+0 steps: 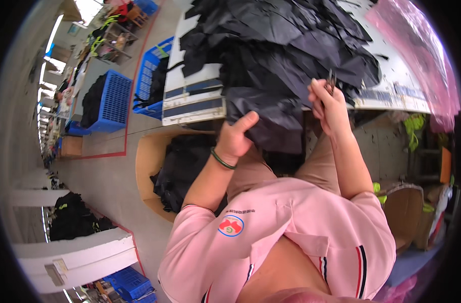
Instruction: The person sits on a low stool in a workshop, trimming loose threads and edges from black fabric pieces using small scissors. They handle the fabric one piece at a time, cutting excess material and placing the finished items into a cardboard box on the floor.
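My left hand (236, 137) grips a black fabric piece (276, 123) at its left side. The thumb lies along the top and the fingers are hidden beneath. The piece hangs over the table's near edge, above my lap. My right hand (329, 107) is closed around small thread snips (331, 82), their metal tips pointing away from me. It is raised just right of the fabric piece. Beyond both hands, a large heap of black cut fabric (286, 40) covers much of the white table (192, 108).
On the left, a cardboard box (147, 174) holds more black fabric. Blue plastic crates (114, 98) with dark fabric stand farther left. Pink plastic sheeting (407, 45) drapes over the table's right end. An open brown carton (402, 212) sits at the lower right.
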`<control>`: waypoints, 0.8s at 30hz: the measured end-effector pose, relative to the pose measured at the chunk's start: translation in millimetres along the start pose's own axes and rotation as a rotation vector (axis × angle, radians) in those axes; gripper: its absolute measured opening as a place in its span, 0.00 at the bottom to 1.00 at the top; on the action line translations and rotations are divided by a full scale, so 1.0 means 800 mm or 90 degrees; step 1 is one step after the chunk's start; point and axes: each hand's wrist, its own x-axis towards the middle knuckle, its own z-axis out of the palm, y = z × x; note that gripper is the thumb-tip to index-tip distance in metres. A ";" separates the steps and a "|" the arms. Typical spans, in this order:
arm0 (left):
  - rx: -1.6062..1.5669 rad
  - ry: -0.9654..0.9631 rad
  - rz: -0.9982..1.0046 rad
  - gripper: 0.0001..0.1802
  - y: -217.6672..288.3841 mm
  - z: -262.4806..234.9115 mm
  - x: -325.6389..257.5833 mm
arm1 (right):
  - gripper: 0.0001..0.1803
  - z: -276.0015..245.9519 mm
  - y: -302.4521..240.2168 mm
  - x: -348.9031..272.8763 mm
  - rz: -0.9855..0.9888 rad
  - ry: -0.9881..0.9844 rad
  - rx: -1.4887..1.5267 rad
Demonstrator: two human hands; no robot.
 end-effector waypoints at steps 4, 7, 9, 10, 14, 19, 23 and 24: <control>-0.001 -0.006 0.022 0.21 0.003 -0.009 -0.002 | 0.16 -0.008 0.002 -0.007 0.034 -0.073 -0.035; 0.017 -0.013 0.008 0.22 -0.003 -0.013 0.003 | 0.19 0.005 0.007 -0.021 -0.008 -0.147 -0.211; 0.039 -0.015 0.014 0.23 -0.008 -0.008 0.007 | 0.22 0.009 0.009 -0.023 -0.010 -0.199 -0.320; 0.051 -0.014 0.021 0.23 -0.008 -0.005 0.007 | 0.21 0.013 0.019 -0.022 -0.029 -0.207 -0.312; 0.110 0.009 0.064 0.23 -0.013 -0.005 0.000 | 0.16 0.014 0.015 -0.021 0.075 -0.184 -0.306; 0.112 0.012 0.077 0.22 -0.011 -0.021 -0.004 | 0.09 0.002 0.013 -0.023 0.127 -0.189 -0.120; 0.133 0.020 0.071 0.22 -0.013 -0.023 -0.002 | 0.14 0.013 -0.002 -0.029 0.125 -0.192 -0.169; 0.142 0.029 0.085 0.23 -0.019 -0.025 -0.007 | 0.16 0.017 -0.001 -0.032 0.095 -0.186 -0.240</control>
